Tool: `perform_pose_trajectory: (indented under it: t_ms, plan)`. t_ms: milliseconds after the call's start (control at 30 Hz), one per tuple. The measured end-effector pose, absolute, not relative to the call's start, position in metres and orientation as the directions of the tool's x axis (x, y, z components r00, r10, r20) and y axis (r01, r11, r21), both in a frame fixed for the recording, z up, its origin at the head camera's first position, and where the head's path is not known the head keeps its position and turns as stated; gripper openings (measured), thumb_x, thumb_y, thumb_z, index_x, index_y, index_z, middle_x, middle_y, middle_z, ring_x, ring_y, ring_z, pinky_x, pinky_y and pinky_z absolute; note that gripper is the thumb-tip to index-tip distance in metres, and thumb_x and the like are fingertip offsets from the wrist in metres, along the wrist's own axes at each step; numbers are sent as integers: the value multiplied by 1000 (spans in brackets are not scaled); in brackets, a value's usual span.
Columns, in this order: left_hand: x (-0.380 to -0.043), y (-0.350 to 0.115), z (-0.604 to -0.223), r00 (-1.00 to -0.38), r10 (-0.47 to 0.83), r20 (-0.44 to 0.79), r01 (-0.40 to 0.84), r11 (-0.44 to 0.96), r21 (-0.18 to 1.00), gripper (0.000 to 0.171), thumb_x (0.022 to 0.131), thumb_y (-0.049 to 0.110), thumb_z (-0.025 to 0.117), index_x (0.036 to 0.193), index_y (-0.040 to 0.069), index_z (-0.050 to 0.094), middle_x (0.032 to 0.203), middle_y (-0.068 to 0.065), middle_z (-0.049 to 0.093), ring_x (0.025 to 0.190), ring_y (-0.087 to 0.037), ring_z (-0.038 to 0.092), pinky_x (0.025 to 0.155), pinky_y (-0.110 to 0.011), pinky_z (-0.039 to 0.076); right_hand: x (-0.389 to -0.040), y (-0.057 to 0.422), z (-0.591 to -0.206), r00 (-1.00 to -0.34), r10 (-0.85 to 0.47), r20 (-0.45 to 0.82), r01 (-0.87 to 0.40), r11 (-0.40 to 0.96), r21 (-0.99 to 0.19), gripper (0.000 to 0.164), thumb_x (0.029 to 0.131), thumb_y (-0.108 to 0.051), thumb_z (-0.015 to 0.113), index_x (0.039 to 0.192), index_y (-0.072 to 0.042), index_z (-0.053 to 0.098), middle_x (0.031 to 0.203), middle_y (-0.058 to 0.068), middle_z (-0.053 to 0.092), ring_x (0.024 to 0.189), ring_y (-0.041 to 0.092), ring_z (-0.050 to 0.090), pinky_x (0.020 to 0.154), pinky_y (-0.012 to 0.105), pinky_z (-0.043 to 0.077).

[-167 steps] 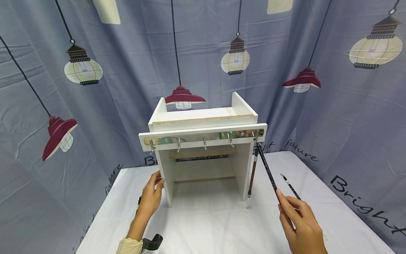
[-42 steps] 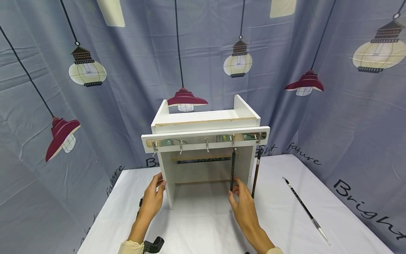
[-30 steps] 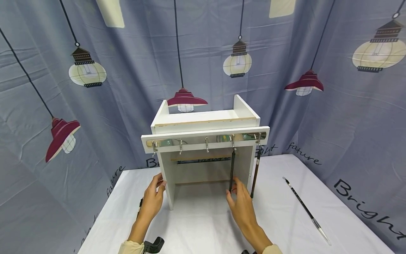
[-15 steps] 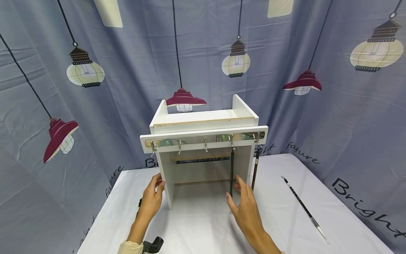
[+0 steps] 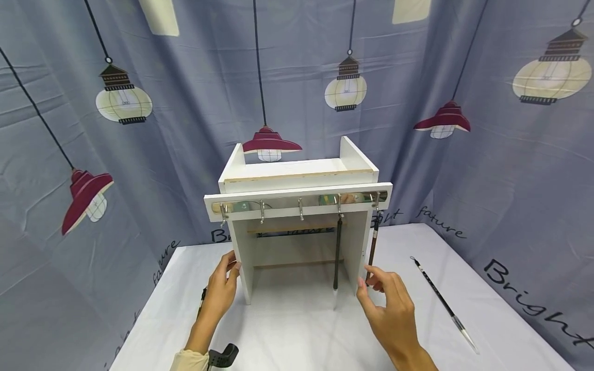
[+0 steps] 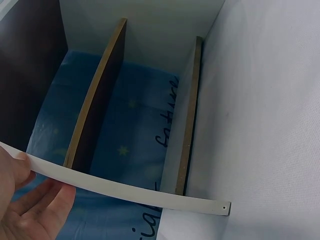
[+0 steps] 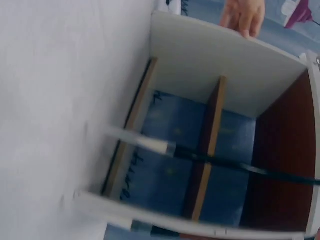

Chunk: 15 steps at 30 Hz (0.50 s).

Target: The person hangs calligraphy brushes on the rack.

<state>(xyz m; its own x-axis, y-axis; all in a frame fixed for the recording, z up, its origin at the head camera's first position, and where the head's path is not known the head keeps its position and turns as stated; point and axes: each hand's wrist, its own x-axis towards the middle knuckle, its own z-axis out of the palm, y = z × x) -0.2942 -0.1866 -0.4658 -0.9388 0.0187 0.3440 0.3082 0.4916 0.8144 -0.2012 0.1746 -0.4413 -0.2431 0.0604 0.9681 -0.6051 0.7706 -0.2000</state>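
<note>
Two of five hooks [image 5: 300,208] are hung with brushes [image 5: 337,255]; one cabinet [image 5: 292,250] is pinched by the left hand [image 5: 223,288]; the right hand [image 5: 391,310] is held, fingers parted.

Shelf unit [image 5: 297,251]: white, with tan shelf edges [image 6: 94,95]. Hook rail [image 5: 320,210]: white, metal strip [image 5: 283,202] and hooks [image 5: 300,208] silver. First hanging brush [image 5: 337,252]: black — pale tip. Second hanging brush [image 5: 373,247]: brown, white band, black above. Loose brush [image 5: 438,291]: black with white marks, whitish end. Tablecloth [image 5: 287,340]: plain white. Curtain [image 5: 195,93]: blue-grey — printed maroon lampshades [image 5: 269,135], cream lanterns [image 5: 345,93], black lettering [image 5: 529,305]. Sleeve [image 5: 189,360]: cream.
</note>
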Motion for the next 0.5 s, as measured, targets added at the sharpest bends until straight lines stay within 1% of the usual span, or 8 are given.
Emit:
perform_pose_trajectory:
  t_ms: [100, 233, 367, 433, 500]
  plan:
    - [-295, -186, -466, -938, 24, 345, 312, 488, 815, 42, 114, 16, 48, 155, 7, 46, 152, -19, 54, 144, -40, 52, 112, -54, 54, -197, 190, -438, -212, 89, 973, -592, 781, -200, 39, 102, -31, 60, 108, 5, 74, 81, 10, 64, 72, 22, 57, 75, 10, 49]
    - [-294, -185, -467, -938, 31, 346, 316, 492, 811, 42, 114, 17, 48, 156, 7, 45, 153, -19, 53, 144, -41, 51, 112, -54, 54, -195, 218, -441, -221, 89, 971, -538, 820, -198, 41, 101, -32, 59, 107, 6, 74, 82, 14, 64, 73, 25, 58, 83, 3, 45]
    - [-293, -184, -466, -937, 30, 347, 316, 493, 811, 43, 115, 17, 47, 156, 7, 44, 153, -20, 53, 144, -41, 51, 112, -55, 53, -194, 249, -448, -283, 55, 958, -474, 860, -190, 45, 102, -36, 56, 111, 4, 74, 86, 14, 66, 77, 26, 59, 89, 0, 39]
    - [-294, -184, -465, -938, 25, 345, 311, 493, 813, 43, 115, 17, 47, 156, 7, 44, 153, -20, 53, 144, -41, 51, 112, -55, 53, -195, 264, -452, -329, 34, 944, -442, 877, -186, 48, 102, -39, 54, 113, 4, 74, 89, 14, 67, 79, 26, 59, 86, 3, 40]
    - [-293, -185, -465, -940, 23, 341, 307, 493, 814, 43, 115, 17, 47, 156, 7, 44, 152, -20, 53, 144, -41, 51, 112, -55, 53, -195, 279, -456, -389, 15, 921, -401, 897, -184, 48, 101, -39, 54, 116, 2, 73, 92, 14, 67, 81, 26, 60, 80, 10, 45]
